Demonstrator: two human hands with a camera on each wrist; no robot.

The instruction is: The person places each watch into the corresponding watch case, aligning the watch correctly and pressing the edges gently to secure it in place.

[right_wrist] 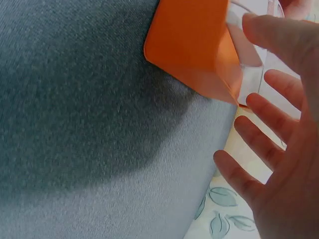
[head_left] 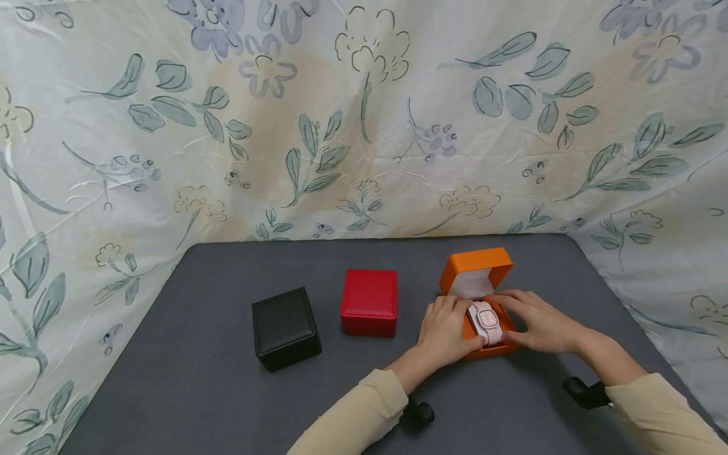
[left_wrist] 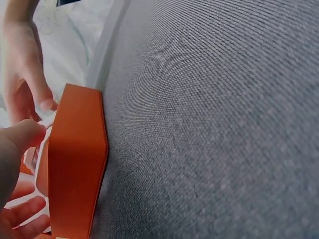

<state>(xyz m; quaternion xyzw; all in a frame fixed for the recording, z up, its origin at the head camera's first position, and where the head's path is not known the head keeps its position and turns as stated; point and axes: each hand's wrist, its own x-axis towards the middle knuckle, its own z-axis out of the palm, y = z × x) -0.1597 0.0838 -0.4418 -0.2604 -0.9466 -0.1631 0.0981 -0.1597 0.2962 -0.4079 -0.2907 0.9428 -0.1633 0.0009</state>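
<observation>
A pale pink wristwatch (head_left: 487, 319) with a squarish case sits on a light cushion in the open orange box (head_left: 476, 262). The box's lid stands up at the back, its white lining showing. At the watch's left side, my left hand (head_left: 446, 328) holds it between the thumb and the fingers; the exact contact is partly hidden. Over the right rim is my right hand (head_left: 540, 322), its thumb and forefinger beside the watch. In the right wrist view the fingers of that hand (right_wrist: 289, 114) are spread and grip nothing.
A red box (head_left: 368, 302) with its lid down stands left of the orange one. Farther left is a closed black box (head_left: 286, 328), turned at an angle. All rest on a dark grey table (head_left: 188, 354). Behind hangs a floral curtain (head_left: 364, 126).
</observation>
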